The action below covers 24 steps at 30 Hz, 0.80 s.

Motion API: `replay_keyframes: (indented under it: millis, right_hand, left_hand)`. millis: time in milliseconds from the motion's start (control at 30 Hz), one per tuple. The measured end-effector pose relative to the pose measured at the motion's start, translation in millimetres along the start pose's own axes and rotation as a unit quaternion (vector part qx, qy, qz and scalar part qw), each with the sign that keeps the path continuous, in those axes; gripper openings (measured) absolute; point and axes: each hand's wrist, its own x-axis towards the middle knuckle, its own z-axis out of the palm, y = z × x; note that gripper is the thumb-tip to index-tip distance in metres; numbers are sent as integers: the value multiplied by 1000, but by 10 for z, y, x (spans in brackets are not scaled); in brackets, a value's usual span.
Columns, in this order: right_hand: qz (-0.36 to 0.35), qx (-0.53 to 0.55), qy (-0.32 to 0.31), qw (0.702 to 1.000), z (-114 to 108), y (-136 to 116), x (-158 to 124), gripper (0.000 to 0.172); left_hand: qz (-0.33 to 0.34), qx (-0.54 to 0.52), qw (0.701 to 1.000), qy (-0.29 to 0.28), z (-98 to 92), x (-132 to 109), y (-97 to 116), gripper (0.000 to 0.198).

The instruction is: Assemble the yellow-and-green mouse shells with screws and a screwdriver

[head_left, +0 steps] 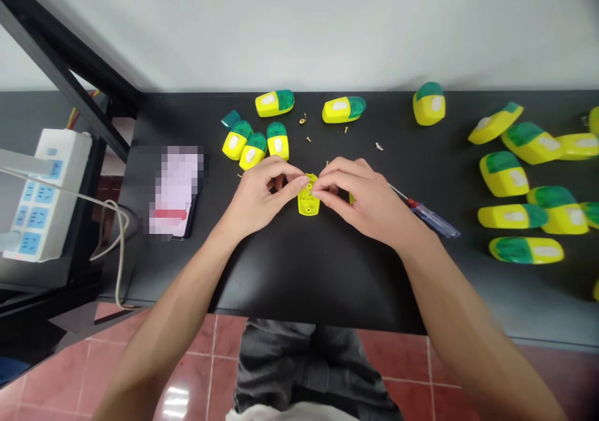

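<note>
Both my hands meet at the middle of the black table [304,271]. My left hand [260,191] and my right hand [360,195] pinch a small yellow plastic shell [308,200] between their fingertips; it shows several holes on its upper face and rests on or just above the table. The fingers of both hands are closed round it. A screwdriver [428,215] with a red and blue handle lies just right of my right hand. A few small screws [309,139] lie loose behind my hands.
Yellow-and-green plastic units lie in a cluster at the back left [255,145], singly along the back [343,109], and several at the right [510,174]. A phone [175,190] lies at the left. A white power strip [44,196] sits off the table's left edge.
</note>
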Motion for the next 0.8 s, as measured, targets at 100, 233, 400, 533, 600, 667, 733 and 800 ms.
replay_keyframes:
  millis: [100, 233, 400, 533, 600, 667, 733, 800]
  right_hand:
    - [3, -3, -14, 1000, 7, -5, -4, 17]
    - [17, 10, -20, 1000, -29, -6, 3, 17]
    - [77, 11, 32, 996, -60, 56, 10, 15]
    - [83, 5, -6, 997, -23, 87, -18, 29]
    - [78, 3, -39, 996, -11, 79, -34, 40]
    - [79, 0, -61, 995, -10, 69, -43, 49]
    - [81, -2, -72, 994, -12, 68, -44, 52]
    - [79, -5, -76, 994, -13, 76, -40, 53]
  left_hand:
    - [-6, 4, 1000, -10, 2, 5, -14, 33]
    - [1, 10, 1000, -7, 15, 6, -26, 31]
    - [21, 33, 999, -4, 25, 2, -36, 24]
    - [13, 43, 999, -14, 21, 1, -43, 24]
    - [5, 43, 999, -16, 19, 5, -45, 25]
    - [1, 38, 999, -17, 18, 8, -46, 26]
    - [0, 35, 999, -21, 19, 10, -47, 25]
    - [2, 36, 999, -25, 23, 10, -47, 24]
